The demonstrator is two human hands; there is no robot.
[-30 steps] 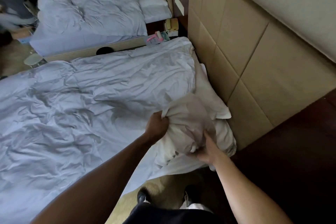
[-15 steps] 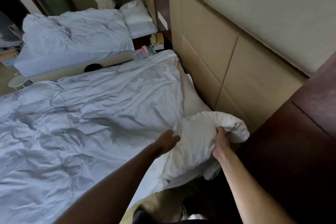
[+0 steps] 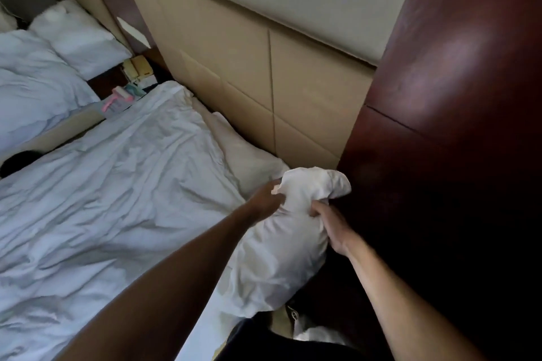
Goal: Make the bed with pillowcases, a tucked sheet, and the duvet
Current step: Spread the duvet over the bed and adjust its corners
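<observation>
Pillow: a white pillow (image 3: 281,252) hangs lengthwise in the lower centre-right of the frame, over the near corner of the bed, between the mattress edge and the dark wood panel (image 3: 454,97).
Left hand: the left hand (image 3: 265,199) has its fingers curled into the fabric at the pillow's upper left side, gripping it.
Right hand: the right hand (image 3: 328,226) is clenched on the fabric at the upper right side, just under a bunched tuft of cloth that stands above both hands.
What has changed: a second ago the cloth was a crumpled wad pressed low against the bed corner. Half a second ago it was lifted and folded over, with the right hand at its top edge. Now it is stretched out downward and both hands are closer together near its top.
Meaning for the task: this looks like the pillow being shaken down into its pillowcase. The casing step seems nearly finished, though the open end is hidden by the hands.
Second pillow: another pillow (image 3: 246,161) lies flat against the tan headboard (image 3: 249,73), in the centre of the frame.
Duvet: the duvet (image 3: 102,199) lies wrinkled across the left half of the frame, not yet smoothed. Whether the sheet is tucked cannot be seen.
Next, likely: closing the case and setting the pillow beside the other one.
</observation>
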